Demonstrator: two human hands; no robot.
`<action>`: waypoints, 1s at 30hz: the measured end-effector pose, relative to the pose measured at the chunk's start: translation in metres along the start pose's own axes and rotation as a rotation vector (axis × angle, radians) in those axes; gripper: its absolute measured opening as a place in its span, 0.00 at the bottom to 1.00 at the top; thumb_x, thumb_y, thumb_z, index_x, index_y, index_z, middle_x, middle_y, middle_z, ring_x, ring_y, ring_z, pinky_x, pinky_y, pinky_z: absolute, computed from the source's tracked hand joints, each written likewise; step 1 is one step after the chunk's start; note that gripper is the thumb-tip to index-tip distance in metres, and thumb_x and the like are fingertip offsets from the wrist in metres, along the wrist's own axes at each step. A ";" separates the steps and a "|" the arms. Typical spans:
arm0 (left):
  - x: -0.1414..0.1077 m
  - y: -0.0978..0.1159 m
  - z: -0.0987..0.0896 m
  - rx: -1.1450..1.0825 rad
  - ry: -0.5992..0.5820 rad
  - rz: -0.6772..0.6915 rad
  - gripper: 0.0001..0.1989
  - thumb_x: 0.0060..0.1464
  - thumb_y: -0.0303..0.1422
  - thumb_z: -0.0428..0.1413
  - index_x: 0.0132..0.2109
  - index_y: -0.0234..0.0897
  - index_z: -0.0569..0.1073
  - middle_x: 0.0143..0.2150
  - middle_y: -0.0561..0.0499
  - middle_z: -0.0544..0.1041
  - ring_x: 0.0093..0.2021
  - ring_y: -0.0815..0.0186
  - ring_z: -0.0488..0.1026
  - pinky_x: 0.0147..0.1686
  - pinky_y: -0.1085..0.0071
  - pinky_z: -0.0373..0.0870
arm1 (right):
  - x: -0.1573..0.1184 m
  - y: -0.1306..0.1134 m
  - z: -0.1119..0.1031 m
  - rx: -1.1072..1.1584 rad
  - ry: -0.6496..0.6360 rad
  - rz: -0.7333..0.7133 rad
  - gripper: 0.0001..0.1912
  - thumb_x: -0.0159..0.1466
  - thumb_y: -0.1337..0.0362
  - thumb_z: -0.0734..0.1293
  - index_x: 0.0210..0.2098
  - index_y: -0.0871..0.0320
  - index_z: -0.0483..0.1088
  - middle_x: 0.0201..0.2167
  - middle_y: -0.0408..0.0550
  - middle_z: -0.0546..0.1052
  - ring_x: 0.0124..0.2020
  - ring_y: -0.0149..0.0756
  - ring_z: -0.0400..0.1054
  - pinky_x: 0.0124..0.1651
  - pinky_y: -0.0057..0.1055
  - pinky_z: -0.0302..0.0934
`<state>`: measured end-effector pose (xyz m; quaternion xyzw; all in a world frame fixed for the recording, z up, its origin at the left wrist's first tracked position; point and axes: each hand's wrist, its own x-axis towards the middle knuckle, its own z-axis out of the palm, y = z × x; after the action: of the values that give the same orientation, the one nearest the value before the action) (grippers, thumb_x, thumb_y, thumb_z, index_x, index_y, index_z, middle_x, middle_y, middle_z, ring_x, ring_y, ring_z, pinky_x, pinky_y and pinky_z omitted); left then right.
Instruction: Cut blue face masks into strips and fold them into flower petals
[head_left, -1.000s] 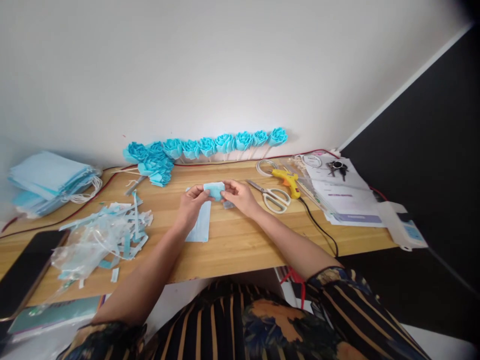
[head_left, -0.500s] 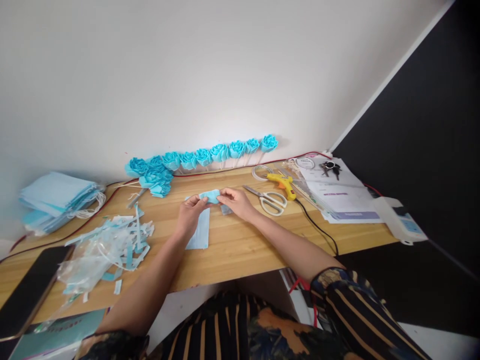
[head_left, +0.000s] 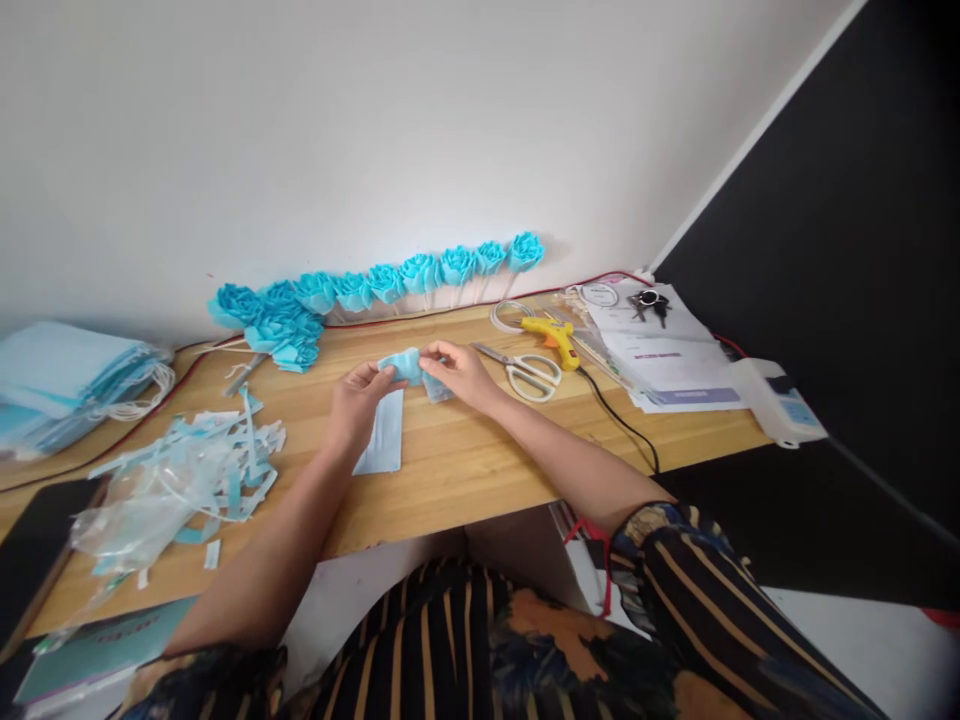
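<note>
Above the middle of the table, my left hand (head_left: 359,397) pinches the left end of a small folded piece of light blue mask fabric (head_left: 401,368). The fingers of my right hand (head_left: 461,374) are closed on its right end. Flat on the wood under my left hand lies a larger pale blue fabric piece (head_left: 384,440). Another small bluish piece (head_left: 438,388) rests beneath my right hand, partly covered by it. White-handled scissors (head_left: 532,378) lie just right of my right hand, with a yellow glue gun (head_left: 555,340) beyond them.
Blue fabric roses (head_left: 420,272) line the wall, with more heaped at left (head_left: 285,335). Fabric scraps and clear plastic (head_left: 180,490), a stack of blue masks (head_left: 67,375) and a phone (head_left: 45,550) occupy the left. Papers (head_left: 660,350), keys (head_left: 651,304) and a white bottle (head_left: 776,402) stand right.
The view has shifted, so everything sits further left and higher in the picture. Both hands keep hold of the folded fabric; my right fingers have moved slightly along its top edge.
</note>
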<state>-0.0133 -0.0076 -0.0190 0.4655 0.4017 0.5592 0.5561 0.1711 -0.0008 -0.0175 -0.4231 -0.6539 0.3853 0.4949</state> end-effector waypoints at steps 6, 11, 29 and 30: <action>-0.006 0.000 0.007 0.123 -0.076 0.048 0.17 0.43 0.45 0.69 0.30 0.35 0.78 0.29 0.51 0.80 0.31 0.65 0.77 0.41 0.66 0.76 | -0.003 -0.017 -0.007 -0.184 -0.038 -0.208 0.21 0.61 0.56 0.71 0.54 0.51 0.72 0.49 0.48 0.79 0.50 0.41 0.71 0.56 0.39 0.63; -0.009 -0.008 0.009 0.305 -0.135 0.135 0.10 0.50 0.39 0.64 0.31 0.36 0.79 0.29 0.52 0.79 0.31 0.66 0.74 0.37 0.71 0.70 | -0.004 -0.017 -0.002 -0.385 -0.094 -0.366 0.09 0.64 0.58 0.71 0.43 0.52 0.76 0.40 0.48 0.80 0.45 0.43 0.71 0.52 0.40 0.63; -0.009 -0.006 0.013 -0.078 -0.176 -0.033 0.19 0.45 0.45 0.68 0.34 0.31 0.79 0.31 0.50 0.79 0.34 0.65 0.75 0.40 0.66 0.75 | -0.007 -0.009 0.000 0.005 -0.029 -0.068 0.20 0.63 0.53 0.70 0.52 0.51 0.72 0.41 0.45 0.78 0.40 0.37 0.73 0.45 0.35 0.68; -0.008 -0.006 0.012 -0.134 -0.150 -0.046 0.20 0.44 0.45 0.69 0.35 0.31 0.80 0.32 0.49 0.80 0.34 0.65 0.76 0.42 0.65 0.75 | -0.006 -0.006 0.000 0.036 -0.047 -0.016 0.24 0.62 0.52 0.71 0.55 0.51 0.70 0.43 0.45 0.77 0.41 0.37 0.73 0.44 0.35 0.69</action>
<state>-0.0003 -0.0156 -0.0218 0.4584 0.3310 0.5356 0.6273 0.1714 -0.0080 -0.0135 -0.3998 -0.6616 0.4031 0.4898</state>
